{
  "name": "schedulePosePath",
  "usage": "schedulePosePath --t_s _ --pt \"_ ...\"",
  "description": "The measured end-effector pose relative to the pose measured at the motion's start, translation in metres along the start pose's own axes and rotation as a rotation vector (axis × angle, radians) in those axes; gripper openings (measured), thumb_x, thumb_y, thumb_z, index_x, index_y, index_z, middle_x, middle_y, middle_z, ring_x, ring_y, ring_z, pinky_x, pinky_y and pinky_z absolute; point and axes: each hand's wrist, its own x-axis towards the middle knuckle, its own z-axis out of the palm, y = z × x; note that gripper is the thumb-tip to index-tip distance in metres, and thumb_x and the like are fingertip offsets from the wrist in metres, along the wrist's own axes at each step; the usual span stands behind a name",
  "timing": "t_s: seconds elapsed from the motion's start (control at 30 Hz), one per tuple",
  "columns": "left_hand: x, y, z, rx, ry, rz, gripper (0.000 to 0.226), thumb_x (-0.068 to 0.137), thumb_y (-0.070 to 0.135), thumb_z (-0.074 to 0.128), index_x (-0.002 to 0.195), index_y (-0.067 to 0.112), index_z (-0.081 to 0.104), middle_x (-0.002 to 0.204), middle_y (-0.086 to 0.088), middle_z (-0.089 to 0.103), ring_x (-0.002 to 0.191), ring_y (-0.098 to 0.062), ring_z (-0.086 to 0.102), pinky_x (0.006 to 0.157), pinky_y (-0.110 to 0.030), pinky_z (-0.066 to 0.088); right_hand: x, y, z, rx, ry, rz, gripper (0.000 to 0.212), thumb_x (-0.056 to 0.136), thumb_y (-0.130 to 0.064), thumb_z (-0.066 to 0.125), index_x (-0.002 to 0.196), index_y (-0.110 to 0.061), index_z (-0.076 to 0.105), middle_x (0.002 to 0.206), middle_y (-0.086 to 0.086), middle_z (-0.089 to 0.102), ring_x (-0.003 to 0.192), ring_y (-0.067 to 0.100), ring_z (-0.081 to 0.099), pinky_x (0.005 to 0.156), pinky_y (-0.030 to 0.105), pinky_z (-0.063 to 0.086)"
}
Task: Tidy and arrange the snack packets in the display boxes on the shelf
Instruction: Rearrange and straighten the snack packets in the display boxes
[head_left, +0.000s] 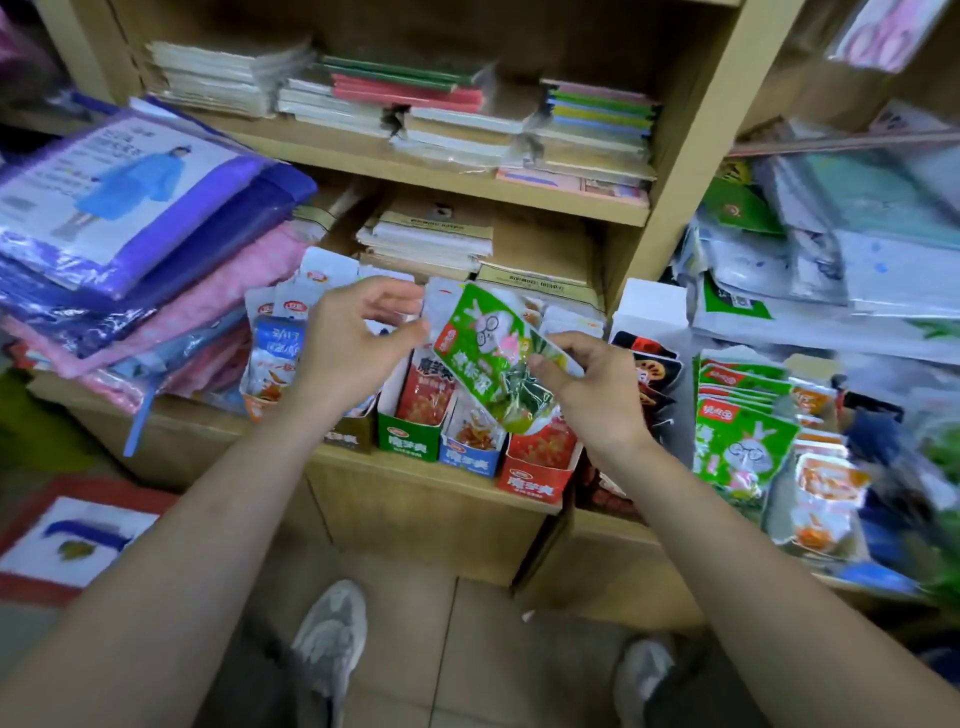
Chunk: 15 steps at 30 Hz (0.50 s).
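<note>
A green snack packet (485, 348) with a white cartoon figure hangs tilted above the display boxes. My right hand (587, 384) pinches its lower right side. My left hand (353, 343) hovers at its upper left edge with fingers spread, fingertips close to the packet's top. Below stand a green display box (408, 439), a blue display box (470, 457) and a red display box (535, 478), each with orange and red packets upright in it. Blue and white packets (275, 358) stand in a box behind my left hand. More green packets (743, 441) are stacked at the right.
The boxes sit at the front edge of a wooden shelf (431, 483). Folded purple and pink raincoat packs (130, 244) pile up on the left. Notebooks (431, 239) lie behind the boxes and on the upper shelf. Loose orange packets (826, 499) crowd the right shelf.
</note>
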Motion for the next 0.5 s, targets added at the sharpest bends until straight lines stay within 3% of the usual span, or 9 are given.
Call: schedulePosePath --t_s 0.1,0.23,0.33,0.43,0.5 --pt "-0.015 -0.006 0.012 0.177 -0.23 0.063 0.032 0.083 0.023 0.079 0.113 0.032 0.07 0.107 0.018 0.069 0.099 -0.002 0.064 0.093 -0.034 0.053 -0.012 0.001 -0.032 0.123 0.075 0.076 0.012 0.089 -0.006 0.07 0.083 -0.015 0.073 0.087 0.0 0.075 0.082 0.016 0.07 0.075 0.033 0.055" --pt "-0.039 -0.008 0.038 0.448 -0.487 0.23 0.046 0.084 0.034 0.078 0.128 0.028 0.066 0.13 0.013 0.061 0.124 -0.008 0.05 0.106 -0.023 0.031 -0.026 0.003 -0.085 0.207 0.172 0.106 0.013 0.089 0.001 0.068 0.084 -0.01 0.069 0.085 0.002 0.072 0.072 0.009 0.068 0.064 0.022 0.052" --pt "-0.057 -0.015 0.056 0.565 -0.635 0.328 0.057 0.085 0.045 0.073 0.138 0.03 0.058 0.142 0.006 0.057 0.133 -0.017 0.049 0.11 -0.032 0.032 -0.035 0.015 -0.127 0.269 0.346 0.109 0.01 0.087 0.004 0.069 0.087 -0.007 0.067 0.084 0.003 0.071 0.076 0.015 0.066 0.07 0.029 0.052" --pt "-0.068 -0.014 0.063 0.599 -0.615 0.339 0.059 0.088 0.038 0.074 0.142 0.032 0.053 0.143 0.007 0.056 0.133 -0.018 0.051 0.109 -0.044 0.038 -0.046 0.038 -0.16 0.208 0.54 0.088 0.017 0.084 0.001 0.073 0.086 -0.014 0.066 0.076 -0.007 0.073 0.073 0.012 0.066 0.071 0.031 0.052" --pt "-0.069 -0.014 0.064 0.598 -0.559 0.353 0.056 0.087 0.033 0.076 0.14 0.031 0.057 0.139 0.005 0.06 0.128 -0.02 0.057 0.105 -0.046 0.042 -0.056 0.053 -0.172 0.011 0.592 0.087 0.021 0.081 -0.008 0.078 0.089 -0.019 0.061 0.081 -0.006 0.072 0.076 0.013 0.068 0.07 0.036 0.053"
